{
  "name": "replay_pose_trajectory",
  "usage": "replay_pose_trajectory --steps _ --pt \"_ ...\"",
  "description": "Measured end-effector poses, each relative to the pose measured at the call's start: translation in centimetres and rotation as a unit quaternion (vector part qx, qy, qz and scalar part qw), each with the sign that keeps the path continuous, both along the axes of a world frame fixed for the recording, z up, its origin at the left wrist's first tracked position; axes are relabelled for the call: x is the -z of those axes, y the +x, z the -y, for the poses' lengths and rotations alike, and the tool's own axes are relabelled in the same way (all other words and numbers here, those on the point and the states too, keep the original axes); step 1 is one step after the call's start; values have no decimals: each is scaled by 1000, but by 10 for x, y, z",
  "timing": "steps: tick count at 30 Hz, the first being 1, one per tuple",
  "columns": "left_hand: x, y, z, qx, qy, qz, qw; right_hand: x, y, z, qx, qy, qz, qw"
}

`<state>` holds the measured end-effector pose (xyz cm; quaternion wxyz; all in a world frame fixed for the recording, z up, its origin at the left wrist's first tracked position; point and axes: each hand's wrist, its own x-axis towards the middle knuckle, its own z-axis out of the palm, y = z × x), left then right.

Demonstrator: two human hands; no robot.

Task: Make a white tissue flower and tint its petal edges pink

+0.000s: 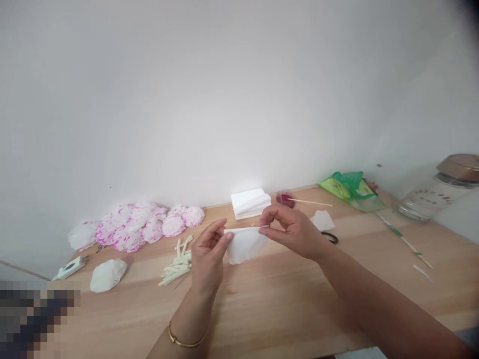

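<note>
A thin white tissue (245,247) hangs between my two hands above the table, its top edge pulled straight. My left hand (210,254) pinches the upper left corner between thumb and fingers. At the upper right corner my right hand (290,230) holds the same edge in a pinch. Behind them lies a stack of folded white tissues (250,203). Just left of my left hand is a loose pile of pale, short sticks (177,267). Past my right hand lie a loose white tissue piece (322,220) and a black curved handle (330,238), partly hidden by the hand.
Pink-and-white tissue flowers (130,227) fill the back left, with a plain white puff (108,275) and a white device (70,268) nearby. A small dish of red liquid (286,199) holds a stick. Rightward are a green plastic bag (350,189), a green-banded stick (404,239) and a glass jar (430,197).
</note>
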<state>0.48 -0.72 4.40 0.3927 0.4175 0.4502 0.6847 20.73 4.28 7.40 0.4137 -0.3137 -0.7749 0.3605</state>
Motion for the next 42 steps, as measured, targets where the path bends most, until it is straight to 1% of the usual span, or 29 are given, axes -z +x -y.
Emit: replay_pose_trajectory --steps 2,7,10,13,17,19,22,25,27,30,31,33,37,39,42 --pt "1 0 -1 6 -8 -13 1000 -1 0 -1 0 10 18 1000" --pt "3 1 -3 39 -2 -23 999 1 0 -4 -5 43 79 996" --pt "4 2 -4 47 -40 -24 998 5 -1 -7 -10 46 103 994" --pt "6 2 -4 56 -72 -34 995 9 -2 -8 -7 24 102 995" --pt "5 3 -3 58 -78 -54 994 10 -3 -6 -23 -43 103 993" --pt "4 4 -2 67 -79 -78 992 9 -5 -4 -34 -52 105 993" --pt "1 5 1 96 -77 -100 987 8 -9 -1 -65 -33 115 991" --pt "0 7 1 126 -80 -56 987 9 -12 1 -71 -5 104 992" --pt "2 7 0 175 -93 -20 980 9 -12 2 -68 7 82 994" --pt "9 7 -3 267 -143 -34 952 7 -9 1 -69 9 68 995" --pt "11 7 -3 283 -163 -46 944 6 -7 0 -63 7 69 996" --pt "14 7 -5 296 -191 -58 934 5 -3 -3 -40 3 65 997" --pt "16 6 -6 306 -184 -60 932 5 6 -11 22 5 43 999" --pt "17 5 -8 298 -181 -63 935 5 10 -16 47 2 38 998" --pt "18 6 -9 260 -188 -43 946 7 13 -20 74 2 34 997"
